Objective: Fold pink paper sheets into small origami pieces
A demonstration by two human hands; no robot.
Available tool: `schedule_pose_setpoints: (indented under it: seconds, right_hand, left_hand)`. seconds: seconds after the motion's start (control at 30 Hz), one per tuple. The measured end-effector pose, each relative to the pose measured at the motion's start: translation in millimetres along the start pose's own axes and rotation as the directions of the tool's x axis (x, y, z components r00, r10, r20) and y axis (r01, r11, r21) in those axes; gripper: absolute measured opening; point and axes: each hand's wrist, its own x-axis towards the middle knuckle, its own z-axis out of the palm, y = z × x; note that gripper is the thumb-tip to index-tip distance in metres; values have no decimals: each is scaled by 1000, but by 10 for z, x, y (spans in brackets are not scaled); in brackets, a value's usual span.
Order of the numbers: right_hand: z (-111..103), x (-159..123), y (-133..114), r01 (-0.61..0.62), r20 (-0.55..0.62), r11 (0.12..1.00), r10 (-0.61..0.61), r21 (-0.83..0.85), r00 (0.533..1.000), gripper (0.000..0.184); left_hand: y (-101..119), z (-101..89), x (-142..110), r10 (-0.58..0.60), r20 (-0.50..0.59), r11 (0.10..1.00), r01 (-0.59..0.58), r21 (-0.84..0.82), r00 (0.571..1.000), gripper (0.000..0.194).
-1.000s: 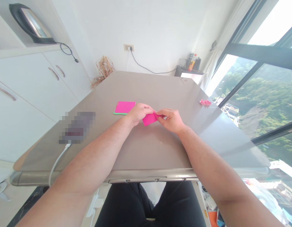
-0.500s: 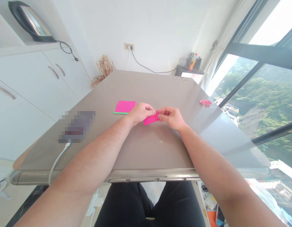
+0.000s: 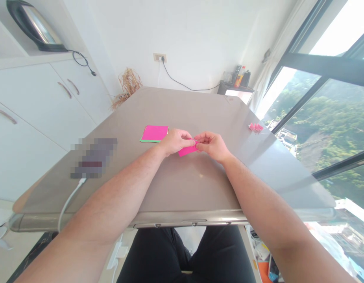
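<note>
A small folded piece of bright pink paper (image 3: 186, 150) is held just over the middle of the table. My left hand (image 3: 175, 141) pinches its upper left part between thumb and fingers. At its right end my right hand (image 3: 211, 145) pinches it too, the two thumbs close together. The fingers partly hide the fold between them. Beside my left hand lies a stack of paper sheets (image 3: 155, 133), pink on top with a green edge showing below.
Small folded pink paper pieces (image 3: 255, 127) sit at the table's right edge by the window. On the left lies a blurred-out dark device (image 3: 95, 159) with a white cable (image 3: 69, 198). The grey table (image 3: 182, 188) has a metal front rim.
My thumbs and fingertips have drawn a little closer over the pink paper, and its raised fold now shows less. The whole view has shifted slightly.
</note>
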Motion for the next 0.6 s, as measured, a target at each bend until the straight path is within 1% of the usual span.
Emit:
schedule_pose_setpoints:
  seconds: [0.27, 0.43, 0.6]
  right_hand:
    - [1, 2, 1, -15, -10, 1000, 15, -8, 1000, 25]
    - [-10, 1, -5, -12, -4, 1000, 12, 6, 1000, 24]
    - [-15, -4, -14, -21, -8, 1000, 21, 3, 1000, 23]
  left_hand:
    - [18, -3, -16, -10, 14, 1000, 10, 0, 1000, 21]
    - [19, -2, -14, -4, 18, 1000, 4, -30, 1000, 23]
    - [7, -9, -5, -11, 22, 1000, 12, -15, 1000, 22]
